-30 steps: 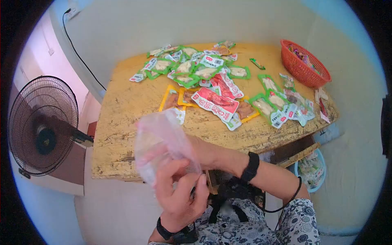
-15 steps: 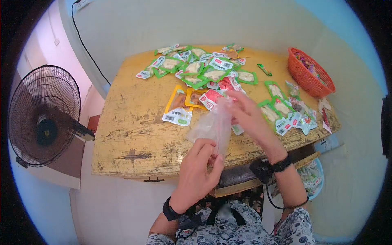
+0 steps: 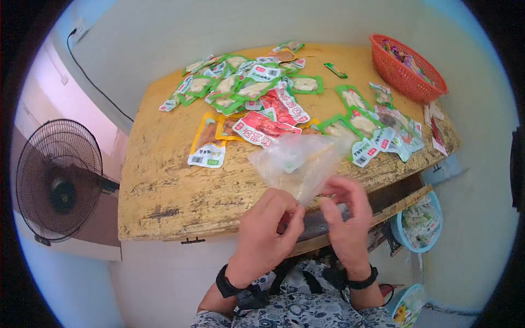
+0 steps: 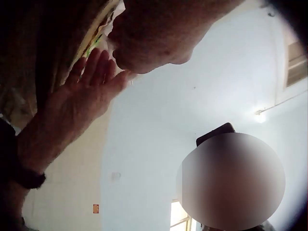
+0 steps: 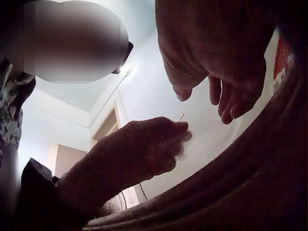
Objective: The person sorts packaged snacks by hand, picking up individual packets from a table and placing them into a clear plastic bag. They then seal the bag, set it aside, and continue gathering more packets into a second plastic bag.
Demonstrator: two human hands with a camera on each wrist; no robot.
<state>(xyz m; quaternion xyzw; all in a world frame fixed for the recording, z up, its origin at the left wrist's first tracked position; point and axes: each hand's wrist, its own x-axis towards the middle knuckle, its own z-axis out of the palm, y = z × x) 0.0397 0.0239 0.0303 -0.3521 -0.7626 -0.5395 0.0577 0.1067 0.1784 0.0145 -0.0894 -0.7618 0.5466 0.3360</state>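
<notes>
A thin see-through plastic bag (image 3: 295, 164) hangs over the front of the table, its body puffed out toward the heap of packets. My left hand (image 3: 268, 224) pinches the near end of the bag between thumb and curled fingers. Just right of the bag, my right hand (image 3: 350, 218) has its fingers loosely bent, thumb apart. In the left wrist view the right hand (image 4: 77, 101) shows its palm with fingers spread. The right wrist view shows those fingers (image 5: 236, 96) hanging with a gap to the left hand (image 5: 139, 149).
Green-edged food packets (image 3: 224, 87) and red ones (image 3: 262, 128) pile on the worn yellow table (image 3: 175, 191). A red basket (image 3: 407, 74) stands at the back right. The drawer (image 3: 383, 205) in front is pulled out, with a blue tub (image 3: 421, 224) below. A fan (image 3: 60, 180) stands left.
The bag has swung from the left to the middle, its body now pointing away. The right hand held its upper part, then let go and came down beside the left hand.
</notes>
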